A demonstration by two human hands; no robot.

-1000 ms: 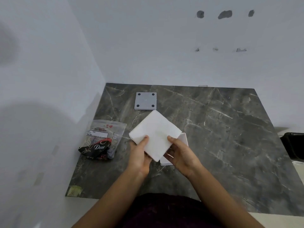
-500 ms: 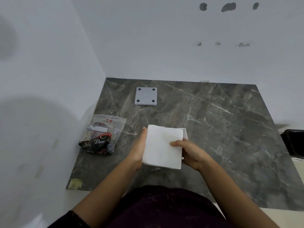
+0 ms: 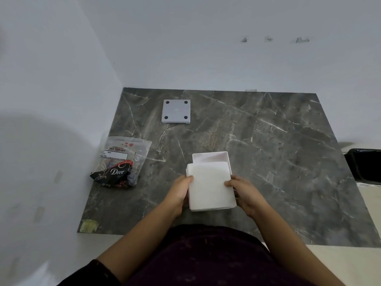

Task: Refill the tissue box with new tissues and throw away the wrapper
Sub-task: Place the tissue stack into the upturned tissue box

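A moment ago the stack of tissues (image 3: pixel 209 185) was turned like a diamond up in the air. Now it is straight and sits low, right over the open white tissue box (image 3: pixel 213 157) on the dark tabletop (image 3: pixel 278 151). The left hand (image 3: pixel 179 191) presses its grip on the left edge of the stack, with the thumb on top. The right hand (image 3: pixel 244 191) does the same on the right edge, so both hands pinch the stack between them. The stack covers most of the box, and only the far part of the box shows behind it. I cannot tell if the tissues are partly inside yet. This looks like the step where the tissues go into the box, and they line up well now. The empty wrapper (image 3: pixel 120 162) lies at the left, near the wall, so it is not thrown away yet. The grey lid (image 3: pixel 176 111) lies farther back, well apart from the box.
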